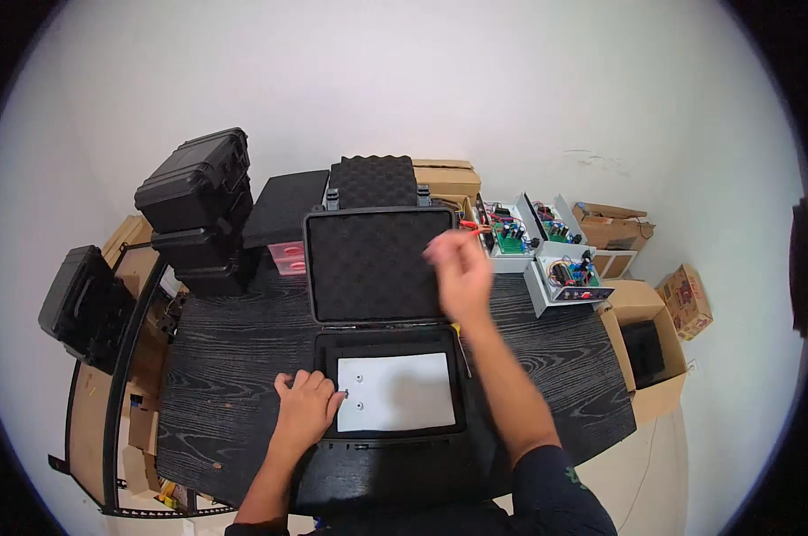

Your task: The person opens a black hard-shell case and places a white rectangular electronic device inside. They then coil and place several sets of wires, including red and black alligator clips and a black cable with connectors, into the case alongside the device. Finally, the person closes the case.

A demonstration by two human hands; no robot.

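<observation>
As the black case lies open, white panel inside, foam-lined lid raised

The right hand, its fingers blurred, hides part of the right edge of the open black case's lid. The left hand hides part of that case's left rim. Beyond the case, to its right, components on 3 green circuit boards are too small to identify.

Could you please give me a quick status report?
Left hand at white panel, left edge. Right hand raised, blurred, grip unclear. White panel lying in black case. Lid open, not covering it.
</observation>
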